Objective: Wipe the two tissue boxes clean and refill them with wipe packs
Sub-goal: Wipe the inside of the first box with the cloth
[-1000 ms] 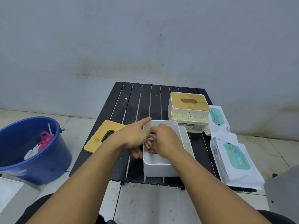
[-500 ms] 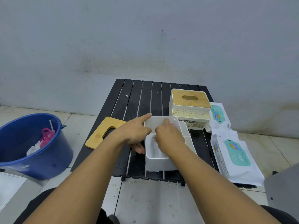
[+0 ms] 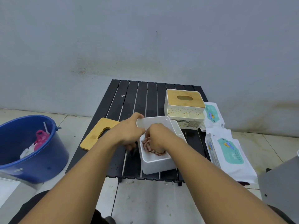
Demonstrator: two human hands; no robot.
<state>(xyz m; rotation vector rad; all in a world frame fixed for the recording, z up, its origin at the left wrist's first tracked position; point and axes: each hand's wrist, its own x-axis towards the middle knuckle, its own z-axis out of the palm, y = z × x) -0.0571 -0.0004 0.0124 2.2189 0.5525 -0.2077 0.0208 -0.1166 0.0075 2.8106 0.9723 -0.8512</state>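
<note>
Rectangular white box (image 3: 157, 165): left hand (image 3: 129, 131) grips rim, right hand (image 3: 157, 138) clutches crumpled cloth (image 3: 146, 143) (pinkish).

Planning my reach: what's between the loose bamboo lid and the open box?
The left hand, holding the white tissue box's rim, above the black table; head view.

Right hand (image 3: 157, 138), pink cloth (image 3: 146, 143) inside white box (image 3: 157, 165)

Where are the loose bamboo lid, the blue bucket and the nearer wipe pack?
loose bamboo lid (image 3: 92, 138), head view, bare wood beside the slot.
blue bucket (image 3: 48, 162), head view, outer wall.
nearer wipe pack (image 3: 229, 152), head view, teal label.
</note>
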